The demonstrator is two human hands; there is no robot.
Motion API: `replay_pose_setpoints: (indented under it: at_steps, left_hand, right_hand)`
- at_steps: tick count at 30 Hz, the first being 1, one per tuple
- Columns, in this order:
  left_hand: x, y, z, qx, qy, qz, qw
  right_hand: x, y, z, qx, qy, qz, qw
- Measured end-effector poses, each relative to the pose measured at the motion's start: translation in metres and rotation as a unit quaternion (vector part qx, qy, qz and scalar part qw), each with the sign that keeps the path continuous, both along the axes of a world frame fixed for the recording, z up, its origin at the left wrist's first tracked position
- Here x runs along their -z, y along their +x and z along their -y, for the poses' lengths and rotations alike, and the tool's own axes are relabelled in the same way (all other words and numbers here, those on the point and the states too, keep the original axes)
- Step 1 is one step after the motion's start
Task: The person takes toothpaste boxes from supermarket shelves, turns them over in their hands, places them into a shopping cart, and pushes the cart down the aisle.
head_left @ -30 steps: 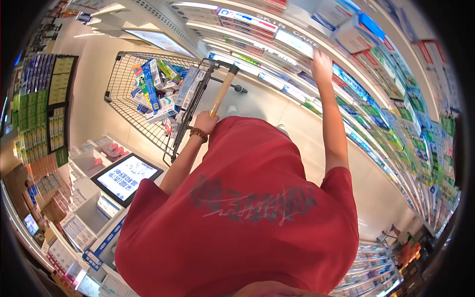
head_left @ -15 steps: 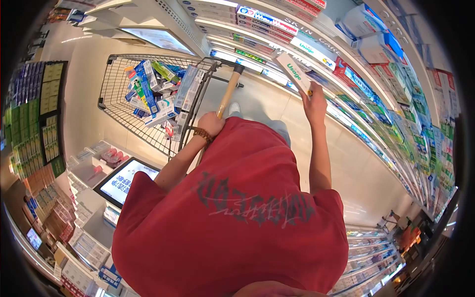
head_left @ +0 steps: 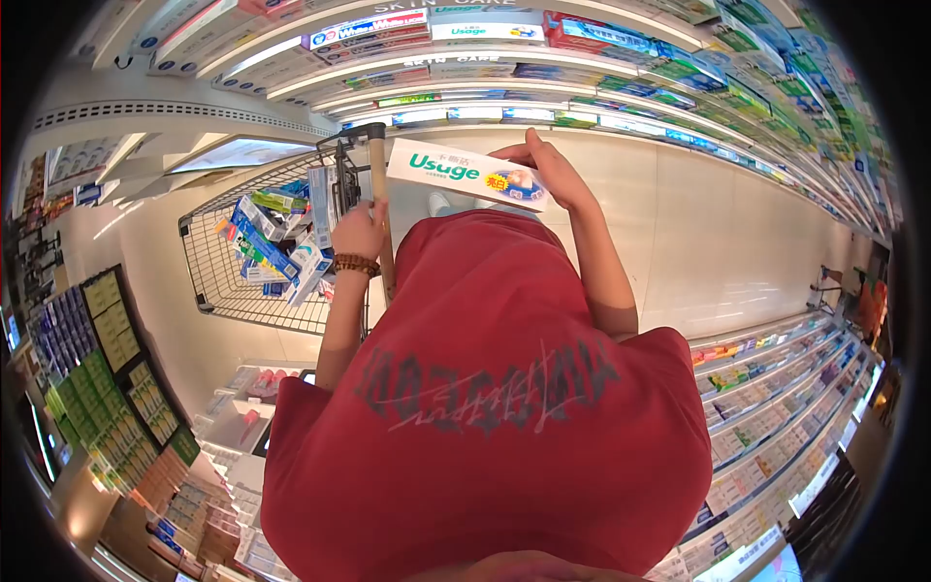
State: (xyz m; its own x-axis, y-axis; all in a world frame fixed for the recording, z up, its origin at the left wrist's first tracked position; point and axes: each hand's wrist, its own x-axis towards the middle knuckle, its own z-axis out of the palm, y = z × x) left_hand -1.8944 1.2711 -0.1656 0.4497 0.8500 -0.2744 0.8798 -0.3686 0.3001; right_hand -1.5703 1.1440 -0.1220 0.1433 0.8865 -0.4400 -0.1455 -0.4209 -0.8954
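Note:
In the head view, my right hand (head_left: 557, 173) grips one end of a white toothpaste box (head_left: 456, 176) marked "Usage", with its printed front turned up toward me. The box hangs in the air in front of my red shirt, just beside the cart handle (head_left: 388, 254). My left hand (head_left: 359, 231), with a beaded bracelet (head_left: 355, 264) at the wrist, is closed around that handle. Several toothpaste boxes (head_left: 260, 244) lie jumbled inside the wire shopping cart (head_left: 206, 301), which stands to the left.
Shelves (head_left: 611, 82) full of boxed toothpaste run across the front and curve down the right side. More shelving (head_left: 776, 417) stands behind me on the right. A display stack of green and blue boxes (head_left: 102, 388) is at the left. Pale floor (head_left: 698, 223) lies between the shelves.
My right hand has brought the toothpaste box away from the shelf, down and left toward the cart handle. My view has turned to the right. The left hand stays on the handle.

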Motion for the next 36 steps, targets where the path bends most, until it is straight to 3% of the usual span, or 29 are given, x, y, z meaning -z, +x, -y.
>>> replay_pose_setpoints:
  at_steps: [1, 3, 5, 7, 10, 13, 17, 21, 26, 29, 30, 33, 36]
  left_hand:
    - [0.002, 0.009, -0.002, -0.032, 0.064, 0.082, 0.994]
    - [0.001, 0.033, -0.012, -0.100, -0.069, 0.276, 0.954]
    - [0.005, 0.061, -0.014, -0.134, -0.255, 0.448, 0.846]
    - [0.011, 0.101, -0.011, -0.113, -0.466, 0.582, 0.657]
    - [0.003, 0.133, 0.013, -0.040, -0.557, 0.594, 0.579]
    - [0.034, 0.149, 0.029, -0.005, -0.512, 0.565, 0.647]
    - [0.061, 0.152, 0.035, -0.052, -0.440, 0.575, 0.688]
    - [0.055, 0.135, 0.041, -0.091, -0.419, 0.564, 0.706]
    - [0.066, 0.120, 0.058, -0.128, -0.388, 0.537, 0.738]
    - [0.029, 0.119, 0.068, -0.129, -0.410, 0.506, 0.748]
    - [0.023, 0.117, 0.071, -0.141, -0.443, 0.521, 0.716]
    - [0.010, 0.118, 0.080, 0.026, -0.303, 0.523, 0.796]
    - [-0.012, 0.116, 0.084, 0.037, -0.385, 0.500, 0.775]
  right_hand:
    - [-0.002, 0.007, 0.008, -0.006, -0.007, -0.014, 1.000]
    - [-0.004, 0.015, 0.022, 0.014, -0.020, -0.027, 0.999]
    - [0.002, 0.021, 0.037, 0.026, -0.034, -0.038, 0.998]
    - [-0.004, 0.026, 0.048, 0.040, -0.055, -0.079, 0.995]
    - [-0.001, 0.038, 0.062, 0.073, -0.102, -0.125, 0.984]
    - [0.021, 0.055, 0.075, 0.090, -0.115, -0.033, 0.989]
    - [0.033, 0.060, 0.085, 0.223, -0.075, -0.009, 0.972]
    - [0.033, 0.044, 0.092, 0.213, -0.012, -0.050, 0.976]
    - [0.053, 0.039, 0.109, 0.215, -0.039, -0.159, 0.963]
    - [0.049, 0.040, 0.109, 0.248, -0.064, -0.170, 0.952]
    - [0.045, 0.040, 0.109, 0.246, -0.068, -0.172, 0.951]
    - [0.030, 0.050, 0.117, 0.249, -0.079, -0.175, 0.949]
    - [0.004, 0.050, 0.125, 0.235, -0.091, -0.169, 0.953]
